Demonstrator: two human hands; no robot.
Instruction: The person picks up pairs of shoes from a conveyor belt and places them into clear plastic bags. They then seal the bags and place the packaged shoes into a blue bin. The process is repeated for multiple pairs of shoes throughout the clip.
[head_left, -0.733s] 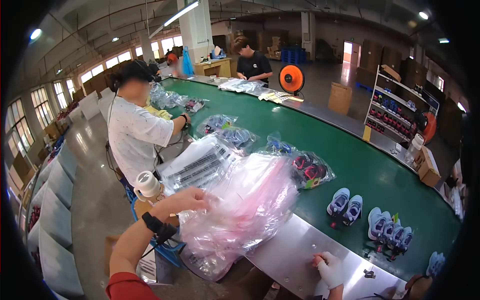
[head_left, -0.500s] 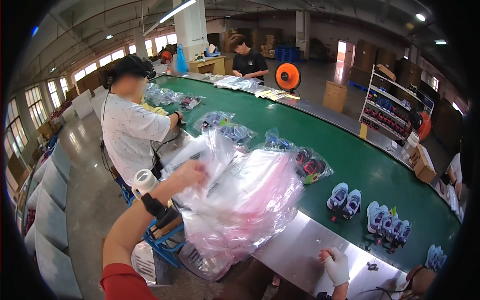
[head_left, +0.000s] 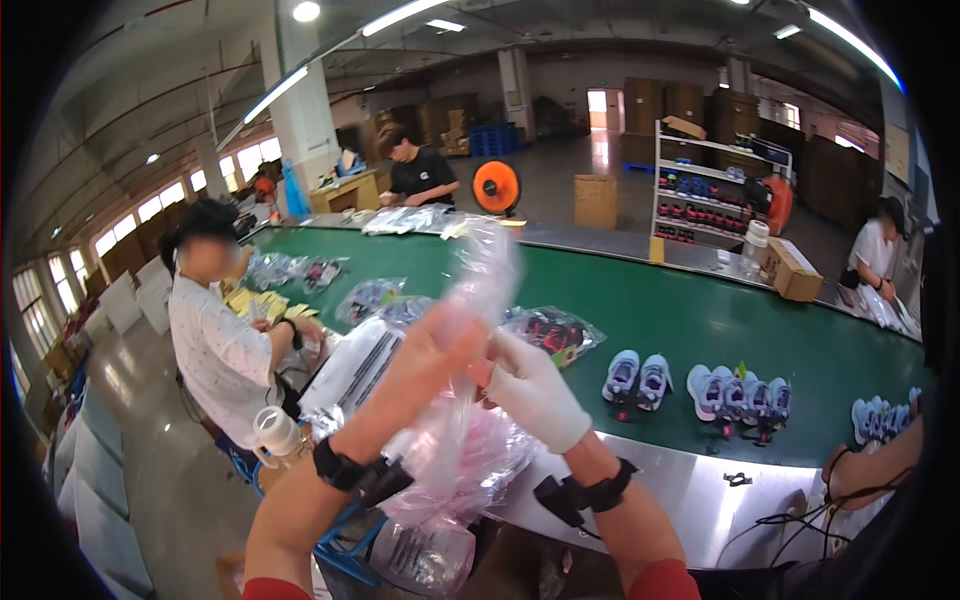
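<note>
A clear plastic bag point(head_left: 488, 265) is raised upright in front of me, blurred by motion. My bare left hand point(head_left: 437, 350) is closed around its lower part. Against it, my right hand point(head_left: 537, 392), in a white glove with bare fingertips, pinches the same plastic. Below both hands lies a pile of clear and pinkish plastic bags point(head_left: 500, 455) on the near metal ledge, partly hidden by my arms. Black straps with small devices circle both wrists. On the green belt just beyond, a bagged dark and red pair of shoes point(head_left: 553, 332) lies nearest my right hand.
Unbagged pale blue sneakers point(head_left: 638, 380) stand in groups on the green belt point(head_left: 660, 310). At left, a co-worker in a white shirt point(head_left: 225, 330) stands close, near a white lidded bottle point(head_left: 277, 430). Another person's arm point(head_left: 880, 465) reaches in at right, beside black cables point(head_left: 800, 525).
The view has turned right and tilted up. My right hand has come from the metal ledge to meet my left. A bag now stands raised between them, above the pile.
</note>
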